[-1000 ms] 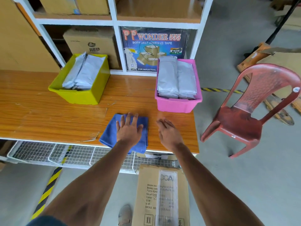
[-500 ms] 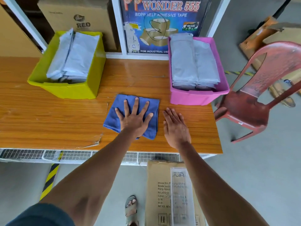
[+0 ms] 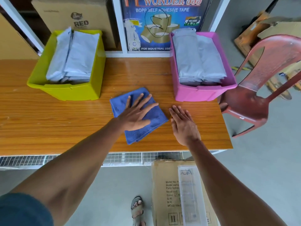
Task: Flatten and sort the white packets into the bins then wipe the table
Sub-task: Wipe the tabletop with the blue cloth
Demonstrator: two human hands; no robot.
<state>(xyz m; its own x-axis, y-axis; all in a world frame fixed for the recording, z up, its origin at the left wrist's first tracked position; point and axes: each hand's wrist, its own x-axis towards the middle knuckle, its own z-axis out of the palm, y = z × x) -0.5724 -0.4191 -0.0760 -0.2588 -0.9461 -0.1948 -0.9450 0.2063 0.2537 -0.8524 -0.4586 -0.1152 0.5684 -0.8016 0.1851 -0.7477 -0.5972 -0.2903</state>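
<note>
A folded blue cloth (image 3: 156,116) lies on the wooden table (image 3: 48,124) between the two bins. My left hand (image 3: 136,113) presses flat on it with fingers spread. My right hand (image 3: 182,123) rests flat on the bare wood just right of the cloth, fingers straight and together. Stacks of white packets (image 3: 73,54) fill the yellow-green bin (image 3: 68,93) at the back left. More white packets (image 3: 198,59) lie stacked in the pink bin (image 3: 202,95) at the back right.
A red plastic chair (image 3: 254,101) stands off the table's right end, close to the pink bin. A tape poster (image 3: 159,23) and a cardboard box (image 3: 73,15) sit in the shelf behind. A carton (image 3: 167,193) stands on the floor by my sandalled foot (image 3: 137,209).
My left hand has pushed the blue cloth away from the front edge toward the bins and turned it askew. My right hand slid forward beside it. The camera has come closer.
</note>
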